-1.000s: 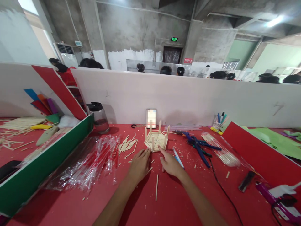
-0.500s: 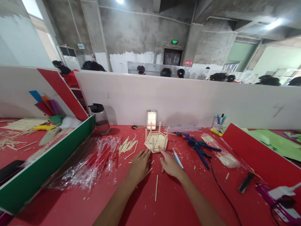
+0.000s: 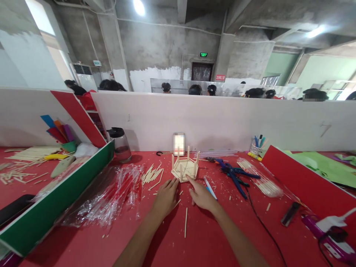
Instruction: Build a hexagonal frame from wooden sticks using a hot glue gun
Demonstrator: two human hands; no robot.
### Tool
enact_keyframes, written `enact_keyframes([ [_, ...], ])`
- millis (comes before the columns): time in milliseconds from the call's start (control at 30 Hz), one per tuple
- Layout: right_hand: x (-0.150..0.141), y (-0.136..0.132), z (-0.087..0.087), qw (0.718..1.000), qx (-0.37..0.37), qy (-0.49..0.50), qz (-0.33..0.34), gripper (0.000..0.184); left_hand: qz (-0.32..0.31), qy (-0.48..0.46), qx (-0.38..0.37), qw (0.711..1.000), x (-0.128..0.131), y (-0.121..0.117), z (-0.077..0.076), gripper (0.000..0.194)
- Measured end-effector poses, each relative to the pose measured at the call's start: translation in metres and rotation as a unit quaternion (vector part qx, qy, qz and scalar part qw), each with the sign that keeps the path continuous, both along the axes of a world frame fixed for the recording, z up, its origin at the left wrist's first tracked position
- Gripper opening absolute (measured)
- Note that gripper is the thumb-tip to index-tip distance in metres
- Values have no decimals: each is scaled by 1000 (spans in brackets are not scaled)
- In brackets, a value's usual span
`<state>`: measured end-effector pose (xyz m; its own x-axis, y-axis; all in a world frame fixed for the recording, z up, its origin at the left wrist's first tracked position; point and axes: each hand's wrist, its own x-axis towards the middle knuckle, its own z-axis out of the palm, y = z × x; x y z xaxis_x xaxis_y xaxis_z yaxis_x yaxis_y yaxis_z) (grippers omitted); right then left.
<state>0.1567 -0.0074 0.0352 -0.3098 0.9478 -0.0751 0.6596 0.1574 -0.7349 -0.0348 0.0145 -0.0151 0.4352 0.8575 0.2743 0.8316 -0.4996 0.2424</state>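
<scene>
A hexagonal frame of wooden sticks (image 3: 190, 166), with upright posts at its corners, stands on the red table in front of me. My left hand (image 3: 167, 193) lies beside its front left corner, fingers stretched forward and fingertips at the base edge. From the other side, my right hand (image 3: 202, 193) reaches with its index finger to the front edge of the base; its other fingers are partly curled underneath and hard to see. Neither hand visibly grasps anything. One loose stick (image 3: 185, 222) lies between my forearms.
Left of the frame are a pile of short sticks (image 3: 152, 174), clear plastic wrapping (image 3: 111, 196) and a jug (image 3: 121, 146). To the right lie a white-and-blue pen-like tool (image 3: 210, 188), blue pliers (image 3: 235, 174) with a cable, bagged sticks (image 3: 260, 178) and a power strip (image 3: 324, 237). A phone (image 3: 179, 144) leans behind.
The camera view has tilted slightly upward, so the scene sits a little lower. Both hands and the stick frame keep nearly the same places.
</scene>
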Motion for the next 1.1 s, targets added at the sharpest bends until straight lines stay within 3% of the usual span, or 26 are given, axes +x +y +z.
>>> enact_keyframes([
  [233, 0, -2, 2, 1000, 2, -14, 3, 63, -12, 25, -14, 1000, 0, -3, 11, 58],
  [533, -3, -1, -2, 1000, 21, -8, 6, 63, -10, 31, -21, 999, -1, -4, 11, 62],
  [900, -2, -2, 2, 999, 24, -18, 10, 64, -9, 58, -27, 998, 2, -9, 24, 60],
  [1100, 8, -6, 8, 999, 48, -17, 13, 46, 2, 41, -32, 999, 1, -7, 18, 63],
])
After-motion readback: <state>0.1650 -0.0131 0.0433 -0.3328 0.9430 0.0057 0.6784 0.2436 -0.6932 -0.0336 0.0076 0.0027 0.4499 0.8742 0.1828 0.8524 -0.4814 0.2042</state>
